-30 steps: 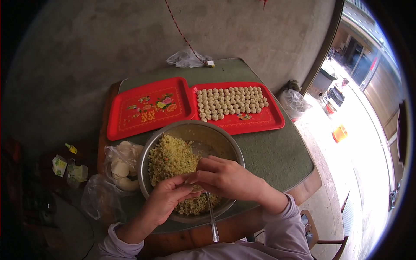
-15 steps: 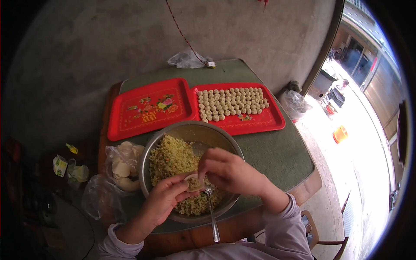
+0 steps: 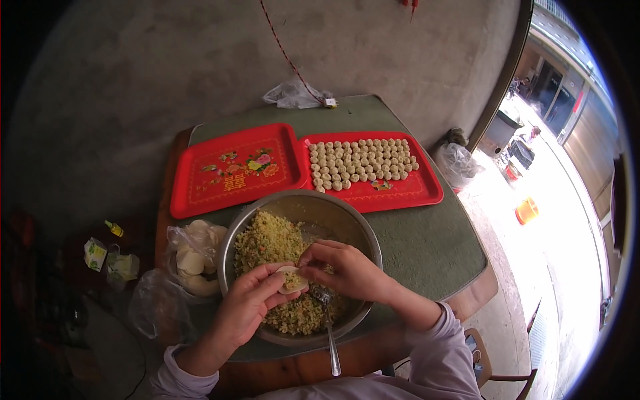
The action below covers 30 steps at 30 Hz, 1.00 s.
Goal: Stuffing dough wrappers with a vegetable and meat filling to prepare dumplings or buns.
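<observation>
Over the large metal bowl (image 3: 370,235), my left hand (image 3: 248,301) cradles a round dumpling wrapper (image 3: 294,281) with a little filling in its middle. My right hand (image 3: 350,272) pinches the wrapper's right edge between thumb and fingers. Heaped in the bowl is a crumbly yellow-green filling (image 3: 268,235) with orange bits. A metal spoon (image 3: 331,341) rests in it below my right hand, its handle leaning over the near rim. Left of the bowl, a plastic bag holds a stack of pale round wrappers (image 3: 193,260).
Rows of small finished dumplings fill much of the right red tray (image 3: 417,195). A left red tray (image 3: 190,193) with a flower print overlaps it. Both stand on the green table top (image 3: 427,247). A chair (image 3: 485,367) stands at lower right; a clear bag (image 3: 157,303) hangs left.
My right hand has lowered and its fingers have come onto the wrapper's edge. The wrapper tilts more open toward me. The whole view has shifted slightly.
</observation>
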### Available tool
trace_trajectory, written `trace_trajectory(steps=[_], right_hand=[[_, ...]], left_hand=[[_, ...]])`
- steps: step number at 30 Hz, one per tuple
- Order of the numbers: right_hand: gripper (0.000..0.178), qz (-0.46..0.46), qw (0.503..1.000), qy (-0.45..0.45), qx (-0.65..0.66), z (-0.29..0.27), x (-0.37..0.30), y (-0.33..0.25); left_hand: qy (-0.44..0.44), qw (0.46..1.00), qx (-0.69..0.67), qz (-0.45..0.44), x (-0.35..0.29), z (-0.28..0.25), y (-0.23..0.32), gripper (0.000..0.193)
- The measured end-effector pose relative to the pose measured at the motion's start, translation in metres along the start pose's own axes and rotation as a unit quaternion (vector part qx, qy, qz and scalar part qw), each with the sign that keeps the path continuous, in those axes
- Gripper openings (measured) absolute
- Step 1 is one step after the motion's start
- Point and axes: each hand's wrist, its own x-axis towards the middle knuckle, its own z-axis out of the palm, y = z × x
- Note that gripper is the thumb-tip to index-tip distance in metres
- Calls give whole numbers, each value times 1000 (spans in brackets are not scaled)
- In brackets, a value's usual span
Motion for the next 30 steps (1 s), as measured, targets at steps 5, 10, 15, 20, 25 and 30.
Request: trace_trajectory(steps=[5,10,15,20,25,30], right_hand=[[15,-45,999,18,-3,6,1,2],[18,-195,970,51,-137,8,2,0],[20,-224,948,58,-219,13,1,-5],[20,-202,950,88,-222,15,2,-2],[20,-209,949,78,-221,14,1,0],[21,-230,942,55,-237,11,0,-4]], left_hand=[[10,999,38,-9,2,-1,1,28],[11,999,48,-15,8,-7,-1,23],[8,995,98,-27,7,-9,0,21],[-10,995,97,-18,9,-10,-3,21],[-29,993,105,-33,9,-12,-1,21],[-51,991,115,-47,12,-13,0,22]])
